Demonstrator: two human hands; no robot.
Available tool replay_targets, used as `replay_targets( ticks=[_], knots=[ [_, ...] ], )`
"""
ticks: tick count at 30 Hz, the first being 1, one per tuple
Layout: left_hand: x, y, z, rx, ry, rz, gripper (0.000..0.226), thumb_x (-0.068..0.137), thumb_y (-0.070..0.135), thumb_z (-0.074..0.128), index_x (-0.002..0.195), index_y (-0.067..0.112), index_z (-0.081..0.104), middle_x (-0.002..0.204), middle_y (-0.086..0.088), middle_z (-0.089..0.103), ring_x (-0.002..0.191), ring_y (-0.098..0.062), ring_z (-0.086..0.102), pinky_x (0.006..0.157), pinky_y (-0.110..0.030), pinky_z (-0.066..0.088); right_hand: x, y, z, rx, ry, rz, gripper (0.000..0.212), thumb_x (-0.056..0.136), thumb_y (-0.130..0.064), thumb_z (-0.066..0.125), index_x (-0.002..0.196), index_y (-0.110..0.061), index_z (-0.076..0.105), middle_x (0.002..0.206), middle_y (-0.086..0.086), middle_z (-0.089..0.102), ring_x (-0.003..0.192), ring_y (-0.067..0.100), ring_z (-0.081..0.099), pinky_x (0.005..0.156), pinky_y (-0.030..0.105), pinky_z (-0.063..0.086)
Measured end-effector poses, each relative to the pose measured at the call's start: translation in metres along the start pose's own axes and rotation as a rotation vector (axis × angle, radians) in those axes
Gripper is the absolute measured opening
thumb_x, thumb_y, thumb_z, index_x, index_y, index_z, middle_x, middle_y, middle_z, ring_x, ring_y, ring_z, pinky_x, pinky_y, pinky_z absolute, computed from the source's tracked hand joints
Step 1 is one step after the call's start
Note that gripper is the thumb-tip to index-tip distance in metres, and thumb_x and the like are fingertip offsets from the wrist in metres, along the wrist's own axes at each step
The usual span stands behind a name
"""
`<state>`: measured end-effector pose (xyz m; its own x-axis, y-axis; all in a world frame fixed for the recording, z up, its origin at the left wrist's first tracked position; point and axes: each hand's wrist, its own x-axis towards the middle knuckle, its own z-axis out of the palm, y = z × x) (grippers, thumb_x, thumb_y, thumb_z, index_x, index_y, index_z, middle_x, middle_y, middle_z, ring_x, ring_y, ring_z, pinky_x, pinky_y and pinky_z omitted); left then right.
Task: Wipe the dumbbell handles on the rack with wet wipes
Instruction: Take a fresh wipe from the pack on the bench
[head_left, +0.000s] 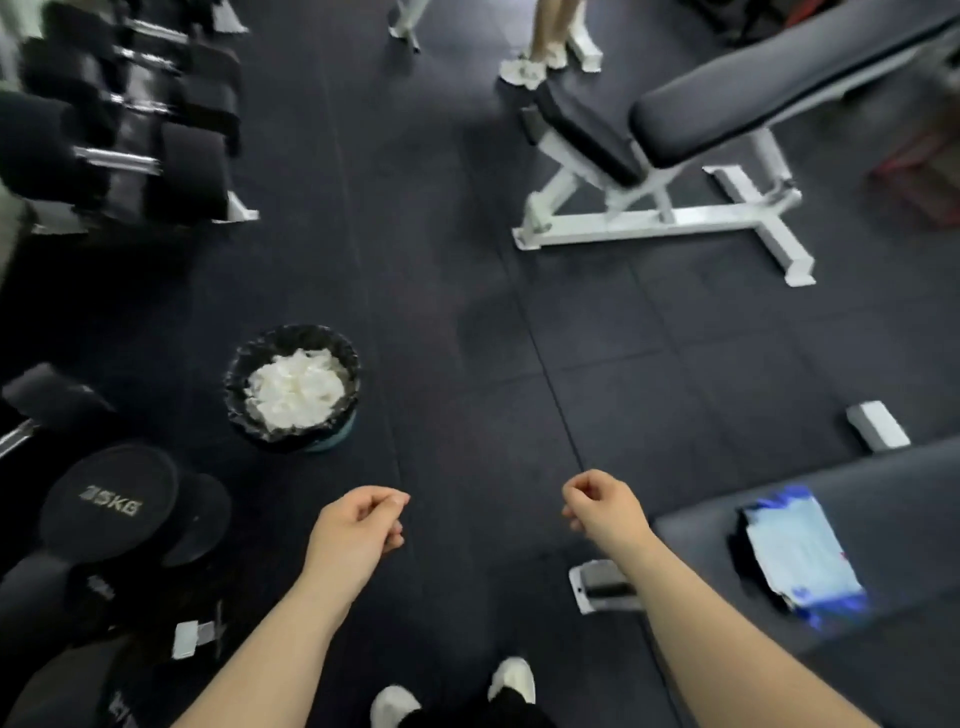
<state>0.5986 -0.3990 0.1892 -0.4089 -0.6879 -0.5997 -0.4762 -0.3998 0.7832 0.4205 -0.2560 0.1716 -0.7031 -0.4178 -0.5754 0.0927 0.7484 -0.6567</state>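
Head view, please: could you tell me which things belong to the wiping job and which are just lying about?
Job: racked dumbbells; wipes pack on the near bench; bin holding used wipes.
Lying about: far bench; bystander's legs.

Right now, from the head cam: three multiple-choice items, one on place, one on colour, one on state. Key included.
1. Where does the wipe pack lie?
A. on the floor
B. on the near bench at the right
C. on the dumbbell rack

2. What colour are the used wipes in the bin?
A. blue
B. white
C. green

3. What do the left hand and right hand hold?
A. nothing
B. a wipe each
C. a dumbbell

Key:
1 B: the pack rests on the bench pad.
2 B: the heap in the black-lined bin is white.
3 A: both hands show curled fingers with nothing in them.
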Motion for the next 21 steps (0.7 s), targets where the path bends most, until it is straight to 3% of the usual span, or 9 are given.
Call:
replay_targets(
  ticks=[3, 6, 10, 13, 19, 21],
  knots=[
    [-0.011, -0.005, 0.052, 0.077, -0.108, 0.006, 0.015, 0.089, 0.009, 0.053, 0.080, 0.009, 0.065, 0.064, -0.005, 0.055, 0.060, -0.015, 0.054, 0.061, -0.023, 0.046, -0.017, 0.042, -0.042, 0.065, 0.083, 0.053, 0.023, 0.087, -0.008, 0.047, 0.068, -0.019, 0.050, 0.066, 0.000, 0.055, 0.057, 0.012, 0.048, 0.056, 0.022, 0.042],
    [-0.023, -0.009, 0.107, 0.204, -0.209, 0.027, 0.016, 0.090, 0.011, 0.052, 0.080, 0.012, 0.064, 0.067, -0.004, 0.058, 0.063, -0.014, 0.056, 0.059, -0.021, 0.044, -0.030, 0.089, -0.084, 0.125, 0.170, 0.101, 0.014, 0.086, -0.006, 0.048, 0.078, -0.016, 0.054, 0.073, 0.000, 0.057, 0.063, 0.014, 0.051, 0.051, 0.021, 0.041],
    [-0.037, -0.020, 0.185, 0.328, -0.294, 0.044, 0.021, 0.090, 0.010, 0.051, 0.074, 0.016, 0.061, 0.069, -0.003, 0.059, 0.063, -0.012, 0.056, 0.057, -0.020, 0.041, -0.039, 0.156, -0.148, 0.128, 0.303, 0.156, 0.010, 0.084, -0.006, 0.053, 0.087, -0.015, 0.055, 0.080, -0.004, 0.056, 0.081, 0.016, 0.052, 0.070, 0.023, 0.037],
    [-0.050, -0.035, 0.249, 0.383, -0.336, 0.055, 0.021, 0.090, 0.009, 0.051, 0.074, 0.017, 0.062, 0.073, -0.002, 0.062, 0.068, -0.012, 0.057, 0.062, -0.019, 0.043, -0.032, 0.212, -0.196, 0.119, 0.336, 0.212, 0.012, 0.084, -0.005, 0.052, 0.091, -0.012, 0.060, 0.090, 0.003, 0.059, 0.084, 0.016, 0.052, 0.074, 0.022, 0.035],
    [-0.067, -0.073, 0.382, 0.442, -0.250, 0.016, 0.025, 0.088, 0.006, 0.051, 0.074, 0.024, 0.061, 0.085, 0.003, 0.064, 0.084, -0.015, 0.060, 0.070, -0.021, 0.041, 0.035, 0.304, -0.284, -0.043, 0.273, 0.245, 0.026, 0.086, -0.010, 0.052, 0.110, -0.005, 0.060, 0.109, 0.011, 0.062, 0.086, 0.017, 0.050, 0.075, 0.023, 0.034],
    [-0.071, -0.090, 0.422, 0.535, -0.233, 0.059, 0.021, 0.089, 0.007, 0.051, 0.091, 0.024, 0.063, 0.102, 0.003, 0.062, 0.096, -0.011, 0.055, 0.082, -0.017, 0.036, 0.064, 0.324, -0.299, -0.120, 0.226, 0.223, 0.029, 0.087, -0.011, 0.050, 0.115, -0.008, 0.058, 0.118, 0.010, 0.057, 0.093, 0.019, 0.053, 0.079, 0.022, 0.034]
  ],
)
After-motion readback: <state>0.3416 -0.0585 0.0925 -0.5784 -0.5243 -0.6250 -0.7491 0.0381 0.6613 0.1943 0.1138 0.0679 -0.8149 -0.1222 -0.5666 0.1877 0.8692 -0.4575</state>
